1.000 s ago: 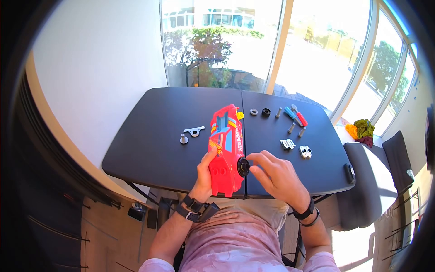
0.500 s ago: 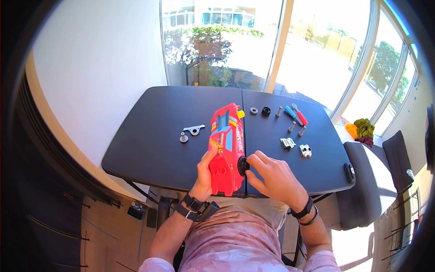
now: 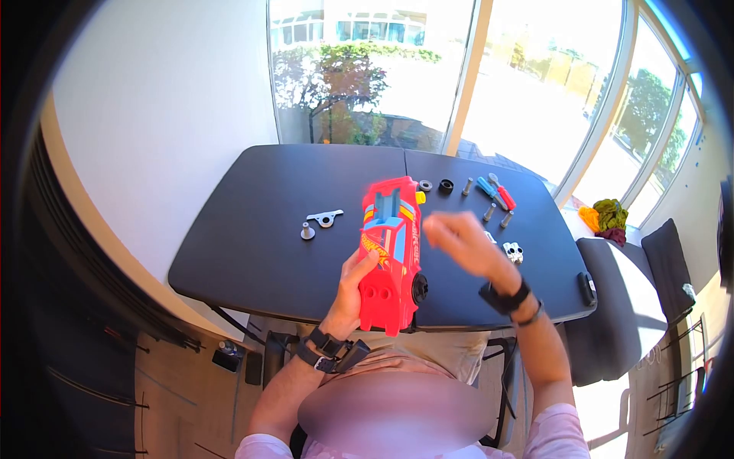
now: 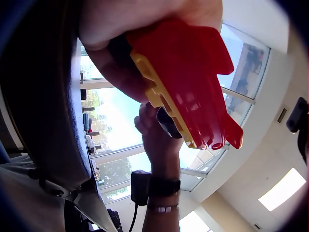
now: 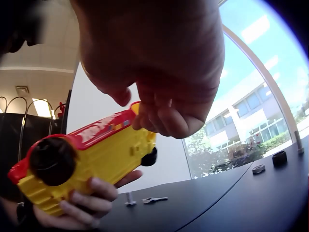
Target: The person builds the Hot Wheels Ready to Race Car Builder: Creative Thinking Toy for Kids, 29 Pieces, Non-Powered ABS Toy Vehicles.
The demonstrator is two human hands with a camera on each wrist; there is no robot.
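Observation:
My left hand [image 3: 350, 294] grips a red toy car [image 3: 391, 264] by its left side above the table. The right wrist view shows the car's yellow underside [image 5: 108, 157], with left fingers [image 5: 91, 205] spread on it. A black wheel [image 3: 420, 288] sits on the car's right side at the near end. Another dark wheel [image 5: 149, 157] shows at its far end. My right hand [image 3: 466, 241], blurred by motion, is raised beside the car, away from the near wheel. Its fingers [image 5: 169, 118] are loosely bent, with nothing visible between them.
On the black table [image 3: 252, 252] lie a white bracket [image 3: 326, 219] and a grey pin [image 3: 307, 232] at left. To the right are a grey ring [image 3: 425, 186], a black ring [image 3: 446, 186], screwdrivers [image 3: 501, 191], several pins and white parts [image 3: 513, 252].
My right hand has let go of the near wheel and moved up and forward, over some white parts. The car has shifted slightly right and turned a little in my left hand.

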